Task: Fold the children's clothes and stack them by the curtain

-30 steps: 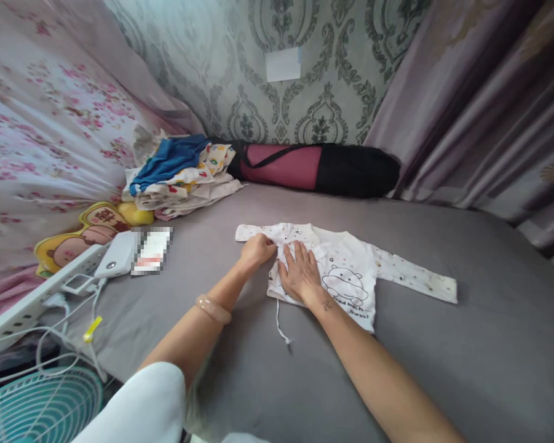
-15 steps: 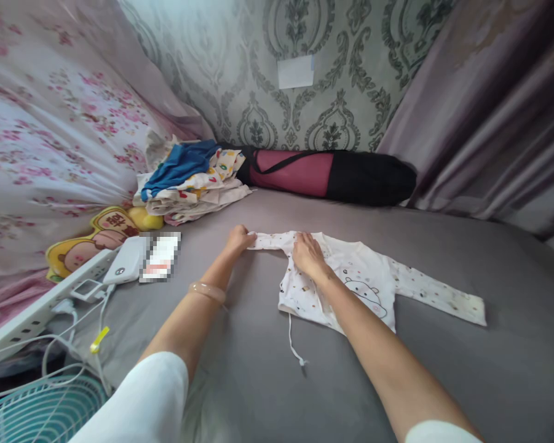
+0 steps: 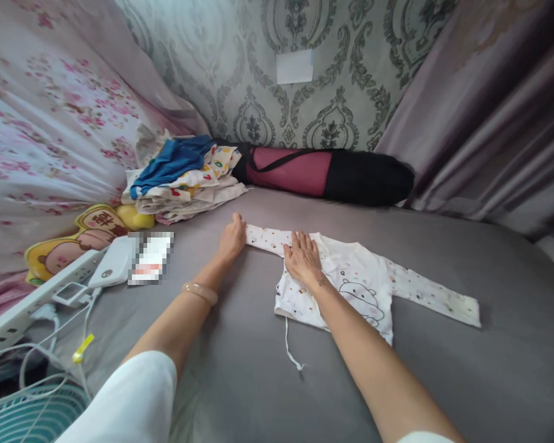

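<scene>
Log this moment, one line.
left hand: touching cuff | right hand: flat on shirt | shirt: spread on bed, sleeves out

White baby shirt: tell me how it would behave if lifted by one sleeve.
Probably floppy: the baby shirt lies thin and flat on the grey sheet, so it would sag. Likely light, being small beside the right hand. Its loose tie may dangle.
</scene>
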